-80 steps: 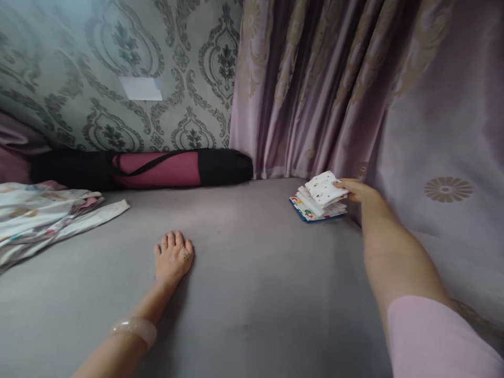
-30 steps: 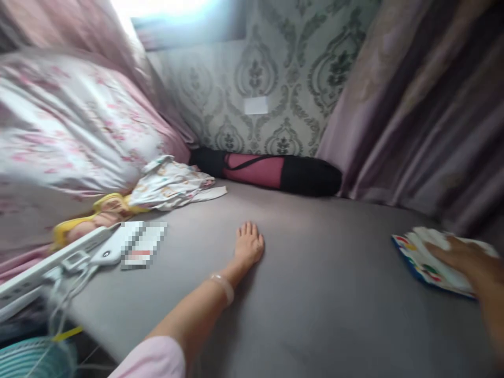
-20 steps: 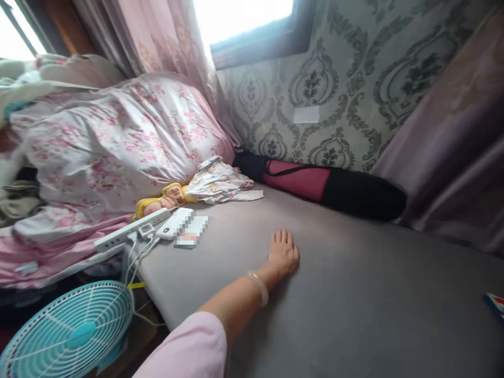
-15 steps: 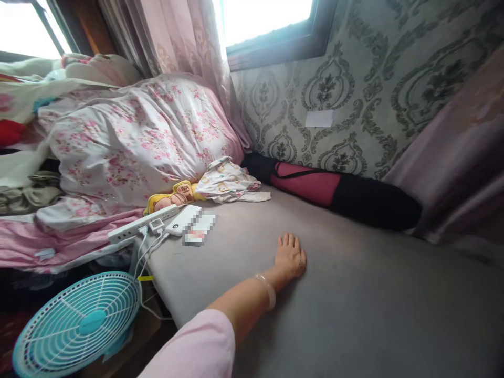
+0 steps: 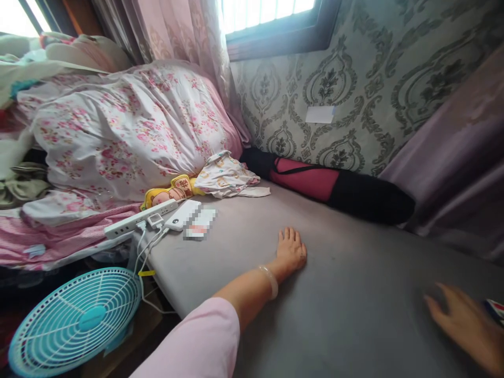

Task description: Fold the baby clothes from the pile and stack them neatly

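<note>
- Left hand (image 5: 291, 252), near the middle of the frame: palm down on the grey bed cover (image 5: 346, 336), fingers slightly spread, holding nothing; a pale bracelet (image 5: 269, 282) circles the wrist, and a pink sleeve (image 5: 197, 341) covers the upper arm.
- Right hand (image 5: 464, 320), lower right of the frame: blurred, thumb well away from the fingers, with nothing visible between them; whether it touches the cover I cannot tell.
- Blue-edged item (image 5: 496, 310): just beside the right hand at the right edge of the frame, mostly cut off, with some red and white showing.
- Left of the left hand: a pixelated flat item (image 5: 201, 222), next to a white device (image 5: 184, 215) and a white power strip (image 5: 136, 220) with plugs and white cables (image 5: 144, 257).
- Behind these: a yellow plush-like item (image 5: 169, 194) and a crumpled printed cloth (image 5: 226, 176).
- Along the wall, right of centre: a long black and dark-pink bag (image 5: 307, 184) with a black strap.
- Lower left: a turquoise fan (image 5: 79, 320), tilted.
- Upper left: heaped floral bedding (image 5: 129, 131).
- Top: a bright window (image 5: 271, 21) above patterned wallpaper (image 5: 331, 84); a purple curtain (image 5: 452, 157) hangs at the right.
</note>
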Demonstrator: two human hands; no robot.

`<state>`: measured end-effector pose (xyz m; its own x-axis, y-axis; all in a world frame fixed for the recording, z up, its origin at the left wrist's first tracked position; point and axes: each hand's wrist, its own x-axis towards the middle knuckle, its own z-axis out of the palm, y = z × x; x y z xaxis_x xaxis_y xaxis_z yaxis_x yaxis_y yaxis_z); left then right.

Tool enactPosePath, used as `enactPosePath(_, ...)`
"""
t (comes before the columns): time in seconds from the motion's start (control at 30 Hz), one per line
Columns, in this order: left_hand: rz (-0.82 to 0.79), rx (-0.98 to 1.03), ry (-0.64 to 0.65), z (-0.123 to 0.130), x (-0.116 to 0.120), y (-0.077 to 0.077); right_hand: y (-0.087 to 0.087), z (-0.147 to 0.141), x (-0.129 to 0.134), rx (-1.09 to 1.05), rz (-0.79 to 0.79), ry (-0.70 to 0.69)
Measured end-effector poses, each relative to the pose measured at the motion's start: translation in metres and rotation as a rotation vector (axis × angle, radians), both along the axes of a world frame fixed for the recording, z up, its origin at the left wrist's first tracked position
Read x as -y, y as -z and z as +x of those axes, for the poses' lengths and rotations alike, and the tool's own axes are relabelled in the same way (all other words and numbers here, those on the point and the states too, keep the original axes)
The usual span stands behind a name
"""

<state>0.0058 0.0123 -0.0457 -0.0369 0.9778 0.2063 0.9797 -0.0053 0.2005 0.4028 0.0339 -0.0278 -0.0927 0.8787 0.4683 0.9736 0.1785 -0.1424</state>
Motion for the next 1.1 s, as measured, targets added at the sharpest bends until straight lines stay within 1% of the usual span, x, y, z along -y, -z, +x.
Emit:
enactPosePath(0.03, 0.001, -0.004, 0.003, 0.0, 0.0, 0.0, 0.015, -0.014, -0.008, -0.015, -0.08, 0.0)
enactPosePath(0.07, 0.004, -0.007, 0.004, -0.001, 0.0, 0.001, 0.028, -0.028, -0.014, -0.01, -0.142, -0.042)
enactPosePath(0.1, 0.005, -0.01, 0.004, -0.001, -0.001, 0.001, 0.039, -0.044, -0.017, -0.012, -0.155, -0.063)
enactPosePath(0.13, 0.004, -0.012, 0.003, -0.001, -0.002, 0.002, 0.048, -0.059, -0.017, -0.011, -0.165, -0.111)
enactPosePath(0.2, -0.001, -0.016, 0.005, -0.001, -0.003, 0.002, 0.057, -0.086, -0.014, -0.014, -0.156, -0.159)
enactPosePath(0.27, -0.013, -0.02, 0.019, -0.003, -0.005, 0.0, 0.059, -0.106, -0.008, -0.002, -0.154, -0.164)
enactPosePath(0.37, -0.033, -0.013, 0.085, -0.014, -0.009, -0.009, 0.057, -0.12, 0.001, 0.026, -0.135, -0.131)
enactPosePath(0.47, -0.075, 0.07, 0.231, -0.041, -0.015, -0.021, 0.055, -0.122, 0.008, 0.048, -0.092, -0.138)
enactPosePath(0.53, -0.103, 0.168, 0.291, -0.069, -0.019, -0.031, 0.054, -0.123, 0.013, 0.061, -0.081, -0.135)
enactPosePath(0.57, -0.075, 0.21, 0.241, -0.086, -0.021, -0.036, 0.054, -0.124, 0.014, 0.067, -0.079, -0.128)
enactPosePath(0.6, -0.038, 0.229, 0.145, -0.104, -0.023, -0.041, 0.053, -0.125, 0.016, 0.076, -0.077, -0.124)
enactPosePath(0.73, 0.026, 0.195, -0.096, -0.188, -0.026, -0.064, 0.05, -0.13, 0.02, 0.119, -0.059, -0.131)
enactPosePath(0.87, 0.075, 0.141, -0.354, -0.267, -0.022, -0.089, 0.048, -0.132, 0.021, 0.127, -0.036, -0.13)
enactPosePath(0.93, 0.095, 0.113, -0.465, -0.298, -0.016, -0.1, 0.048, -0.133, 0.022, 0.118, -0.039, -0.122)
enactPosePath(1.0, 0.118, 0.088, -0.555, -0.323, -0.009, -0.107, 0.048, -0.134, 0.022, 0.111, -0.052, -0.105)
enactPosePath(1.1, 0.151, 0.039, -0.631, -0.352, 0.0, -0.109, 0.048, -0.135, 0.023, 0.117, -0.067, -0.088)
